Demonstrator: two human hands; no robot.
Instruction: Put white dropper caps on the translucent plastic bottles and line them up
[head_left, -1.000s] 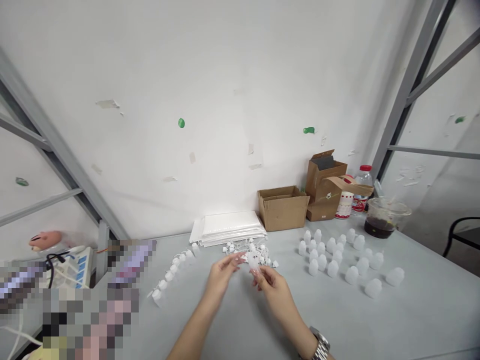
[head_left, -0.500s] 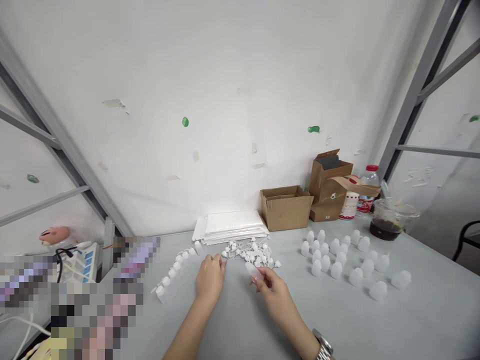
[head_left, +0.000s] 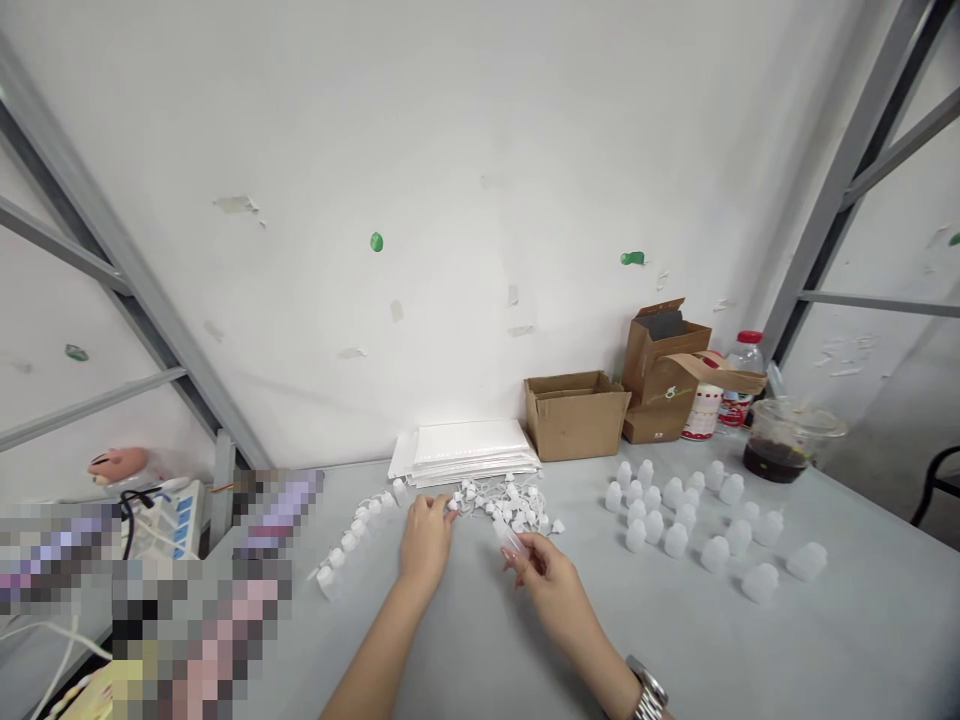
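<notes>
My right hand [head_left: 546, 578] holds a small translucent plastic bottle [head_left: 508, 540] by its lower part, tilted over the grey table [head_left: 840, 640]. My left hand [head_left: 426, 542] reaches forward, its fingertips pinched at the near edge of a tangle of white plastic caps on thin cords [head_left: 504, 503]. A line of similar white caps [head_left: 352, 535] lies to the left of that hand. Several frosted bottles [head_left: 675, 540] stand in loose rows to the right.
A stack of white flat bags [head_left: 465, 450] lies against the wall behind the tangle. Along the back stand cardboard boxes [head_left: 576, 418], a plastic cup with dark liquid [head_left: 776, 450] and a water bottle [head_left: 739, 380]. Blurred patches and a power strip [head_left: 180, 530] occupy the left.
My hands have moved apart since the earliest frame, and my left hand has dropped to the tangle. My right hand has lowered with the bottle. The whole view has drifted slightly.
</notes>
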